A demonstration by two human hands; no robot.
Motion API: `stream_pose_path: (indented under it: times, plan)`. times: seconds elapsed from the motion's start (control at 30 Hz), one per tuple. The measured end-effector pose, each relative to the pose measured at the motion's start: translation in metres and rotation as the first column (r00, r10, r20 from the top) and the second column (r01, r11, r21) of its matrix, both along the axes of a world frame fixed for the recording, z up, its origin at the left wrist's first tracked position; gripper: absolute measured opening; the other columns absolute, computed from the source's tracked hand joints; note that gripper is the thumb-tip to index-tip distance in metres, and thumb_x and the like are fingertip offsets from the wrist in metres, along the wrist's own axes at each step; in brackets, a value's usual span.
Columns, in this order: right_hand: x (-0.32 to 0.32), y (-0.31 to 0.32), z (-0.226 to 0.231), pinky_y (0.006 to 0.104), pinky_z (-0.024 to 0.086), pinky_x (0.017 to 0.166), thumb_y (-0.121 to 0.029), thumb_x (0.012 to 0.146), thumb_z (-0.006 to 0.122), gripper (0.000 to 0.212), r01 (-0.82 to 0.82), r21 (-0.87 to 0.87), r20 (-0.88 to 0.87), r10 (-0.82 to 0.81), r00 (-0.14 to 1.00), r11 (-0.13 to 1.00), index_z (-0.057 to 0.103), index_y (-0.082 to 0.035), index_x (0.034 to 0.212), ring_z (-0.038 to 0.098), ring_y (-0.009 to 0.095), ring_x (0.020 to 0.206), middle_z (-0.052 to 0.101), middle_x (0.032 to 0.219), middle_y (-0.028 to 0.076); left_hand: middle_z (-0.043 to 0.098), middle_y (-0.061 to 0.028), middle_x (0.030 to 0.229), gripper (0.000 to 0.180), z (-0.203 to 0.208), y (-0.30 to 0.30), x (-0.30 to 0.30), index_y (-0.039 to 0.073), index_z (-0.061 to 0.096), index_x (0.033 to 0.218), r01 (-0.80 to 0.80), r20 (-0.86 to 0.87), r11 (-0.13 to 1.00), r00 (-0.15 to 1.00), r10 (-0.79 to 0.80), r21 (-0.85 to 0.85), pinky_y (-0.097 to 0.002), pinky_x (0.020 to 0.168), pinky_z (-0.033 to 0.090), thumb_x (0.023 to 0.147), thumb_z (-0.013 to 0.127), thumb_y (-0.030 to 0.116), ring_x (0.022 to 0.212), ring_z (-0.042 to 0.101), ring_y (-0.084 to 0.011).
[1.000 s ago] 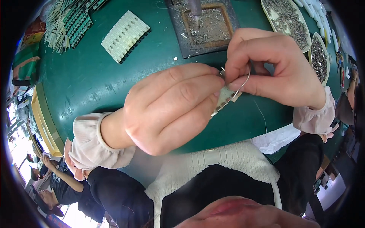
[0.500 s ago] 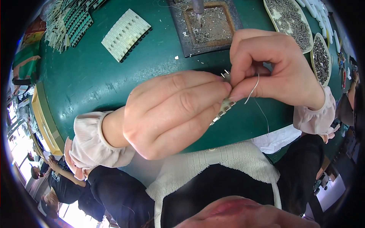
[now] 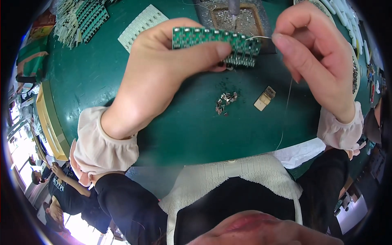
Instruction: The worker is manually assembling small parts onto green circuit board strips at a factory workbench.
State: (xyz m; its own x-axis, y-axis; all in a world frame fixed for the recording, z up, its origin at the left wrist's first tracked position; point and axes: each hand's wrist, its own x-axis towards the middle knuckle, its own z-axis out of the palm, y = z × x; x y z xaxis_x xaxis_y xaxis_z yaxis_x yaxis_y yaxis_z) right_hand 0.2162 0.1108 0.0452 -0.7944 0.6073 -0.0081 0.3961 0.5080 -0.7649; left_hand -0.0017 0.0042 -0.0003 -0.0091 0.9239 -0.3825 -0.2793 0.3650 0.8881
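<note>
My left hand (image 3: 163, 65) grips a green circuit board panel (image 3: 200, 36) by its left part, thumb on the face and fingers behind. Rows of small metal parts line the panel's edges. Between thumb and forefinger of my right hand (image 3: 316, 57) is a thin solder wire (image 3: 261, 37), its tip at the panel's right end. The slack of the wire trails down over the table. Just beyond the panel, a soldering iron tip (image 3: 234, 16) points down over a dark tray (image 3: 267, 28) of solder scraps.
Small metal connectors (image 3: 226, 101) lie in a loose pile on the green table (image 3: 196, 134), near a small beige block (image 3: 264, 99). Behind my left hand lies a pale board panel (image 3: 141, 24). More boards with white wires (image 3: 69, 24) are at far left. Another person (image 3: 67, 188) sits at lower left.
My left hand has moved up and turned the panel so its green face shows. My right hand has shifted up and right with the wire. The connector pile and beige block are now uncovered.
</note>
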Motion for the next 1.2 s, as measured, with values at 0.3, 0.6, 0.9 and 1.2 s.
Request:
stream_pose_path:
  times: [0.3,0.6,0.9,1.2]
  plan:
    - [0.004,0.011,-0.020,0.0189,0.031,0.049,0.002,0.096,0.063,0.012,-0.072,-0.098,-0.187,0.053,0.981,0.993,0.053,0.001,0.102,0.048,0.000,0.055,0.057,0.075,0.000,0.073,-0.0099,0.103,0.017,-0.004,0.001,-0.014,-0.001,0.068,0.110,-0.077,0.207,0.995,0.976,0.061,0.068,-0.0337,0.082,0.064,0.094,0.068,0.006,0.092,0.073,-0.0171]
    - [0.004,0.001,-0.035,0.0181,0.038,0.051,0.001,0.098,0.063,0.014,-0.064,-0.140,-0.324,0.015,0.946,0.988,0.051,0.001,0.104,0.056,0.003,0.060,0.059,0.080,0.002,0.073,-0.0110,0.106,0.021,-0.006,-0.007,-0.023,-0.003,0.068,0.114,-0.112,0.102,0.989,0.990,0.102,0.095,-0.0355,0.084,0.065,0.095,0.065,0.005,0.094,0.073,-0.0188]
    - [0.001,0.003,-0.030,0.0185,0.041,0.052,-0.001,0.099,0.062,0.014,-0.063,-0.106,-0.257,0.034,0.966,0.992,0.050,0.002,0.105,0.058,0.004,0.061,0.059,0.083,0.005,0.073,-0.0111,0.106,0.021,-0.003,-0.004,-0.024,-0.003,0.067,0.115,-0.096,0.101,0.989,0.991,0.084,0.112,-0.0347,0.084,0.064,0.096,0.064,0.006,0.095,0.073,-0.0188]
    - [0.003,0.025,-0.010,0.0227,0.043,0.054,-0.003,0.096,0.064,0.008,0.150,-0.147,-0.081,-0.163,0.983,0.978,0.057,0.001,0.095,0.059,0.007,0.060,0.059,0.075,0.005,0.073,-0.0095,0.102,0.012,0.002,0.001,-0.007,-0.001,0.066,0.105,-0.031,0.205,0.999,0.978,0.022,0.039,-0.0335,0.081,0.063,0.094,0.069,0.004,0.090,0.072,-0.0169]
